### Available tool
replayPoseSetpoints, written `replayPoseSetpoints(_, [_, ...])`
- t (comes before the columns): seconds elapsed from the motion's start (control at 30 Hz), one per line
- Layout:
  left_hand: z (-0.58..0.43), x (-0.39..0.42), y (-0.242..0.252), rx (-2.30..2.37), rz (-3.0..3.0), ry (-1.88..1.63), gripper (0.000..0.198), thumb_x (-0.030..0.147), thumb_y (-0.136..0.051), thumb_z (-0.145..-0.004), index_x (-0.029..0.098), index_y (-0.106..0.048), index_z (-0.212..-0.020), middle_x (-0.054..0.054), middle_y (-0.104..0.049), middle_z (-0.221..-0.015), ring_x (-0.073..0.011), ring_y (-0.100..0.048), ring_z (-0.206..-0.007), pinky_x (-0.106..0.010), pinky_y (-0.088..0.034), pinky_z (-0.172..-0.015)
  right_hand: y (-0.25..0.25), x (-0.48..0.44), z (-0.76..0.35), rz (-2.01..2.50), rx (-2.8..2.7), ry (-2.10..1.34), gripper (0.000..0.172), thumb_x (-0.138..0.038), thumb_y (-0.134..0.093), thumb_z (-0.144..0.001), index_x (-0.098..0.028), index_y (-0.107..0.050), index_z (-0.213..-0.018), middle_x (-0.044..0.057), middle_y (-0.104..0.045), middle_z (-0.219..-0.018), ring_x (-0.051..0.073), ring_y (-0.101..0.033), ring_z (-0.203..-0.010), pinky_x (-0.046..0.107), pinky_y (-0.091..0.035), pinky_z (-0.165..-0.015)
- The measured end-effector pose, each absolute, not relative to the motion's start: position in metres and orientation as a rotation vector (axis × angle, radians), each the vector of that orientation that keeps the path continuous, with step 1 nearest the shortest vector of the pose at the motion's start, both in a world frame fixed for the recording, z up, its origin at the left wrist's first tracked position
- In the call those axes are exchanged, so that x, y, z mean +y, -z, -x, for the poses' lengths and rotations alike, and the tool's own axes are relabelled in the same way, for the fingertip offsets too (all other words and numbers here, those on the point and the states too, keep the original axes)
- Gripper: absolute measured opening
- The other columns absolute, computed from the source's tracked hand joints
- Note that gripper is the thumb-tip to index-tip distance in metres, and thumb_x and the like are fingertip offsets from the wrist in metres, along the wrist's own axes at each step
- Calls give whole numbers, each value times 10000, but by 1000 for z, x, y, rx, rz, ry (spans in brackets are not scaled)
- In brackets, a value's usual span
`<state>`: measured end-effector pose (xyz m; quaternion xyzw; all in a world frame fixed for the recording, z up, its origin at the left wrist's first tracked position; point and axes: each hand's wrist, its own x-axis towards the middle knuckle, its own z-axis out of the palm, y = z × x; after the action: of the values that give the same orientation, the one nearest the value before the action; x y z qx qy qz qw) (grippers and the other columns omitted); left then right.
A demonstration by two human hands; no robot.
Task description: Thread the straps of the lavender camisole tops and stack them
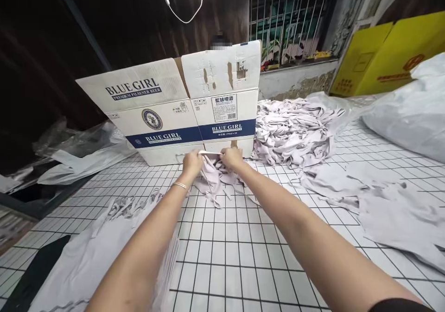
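Both my arms reach forward over the table to the foot of a cardboard box. My left hand (193,163), with a bangle at the wrist, is closed on one end of a pale fabric strip (210,153). The other end is pinched in my right hand (232,158), so the strip runs fairly straight between them. Loose pale pink fabric pieces (209,177) lie just below and behind my fingers; whether they join the strip I cannot tell. Nearer to me on the left is a stack of pale cut fabric (86,251), partly covered by my left forearm.
A white and blue beer box (167,117) stands behind my hands, a person's head just above it. To its right rises a heap of pale fabric (292,131). Flat fabric pieces (399,210) and a white plastic bag (410,112) lie farther right on the checked tablecloth (236,256).
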<state>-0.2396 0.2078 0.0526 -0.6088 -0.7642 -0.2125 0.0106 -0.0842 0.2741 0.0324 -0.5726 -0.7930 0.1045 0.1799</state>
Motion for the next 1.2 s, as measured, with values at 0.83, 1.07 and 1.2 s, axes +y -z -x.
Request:
replayPoseSetpoints(0.83, [116,115,-186,-1982,2407,2738,217,154,-646,-759,140,-624,-974,-61,-653,-837,-144,-634,-743,-359,-537,-792,-168,128,-243,1163,-1631,-1698,180,-285,-739,-768,-139,-641,-805,7,-620,-646,120,-585,-611,292,-526,-681])
replayPoseSetpoints(1.07, [-8,69,-101,-1517,3671,1815,418,243,-802,-675,180,-662,-1063,-88,-627,-1105,-215,-576,-1038,-349,-460,-898,-185,94,-232,954,-1594,-1777,234,-247,-783,-726,-131,-594,-799,17,-651,-742,133,-632,-690,271,-535,-678])
replayPoseSetpoints(1.2, [-2,65,-82,-1943,3756,1838,309,364,-787,-689,119,-668,-835,-26,-619,-756,-108,-564,-664,-250,-446,-654,-173,96,-241,1054,-1517,-1620,287,-327,-772,-738,-173,-536,-792,-30,-566,-668,105,-547,-594,246,-474,-591])
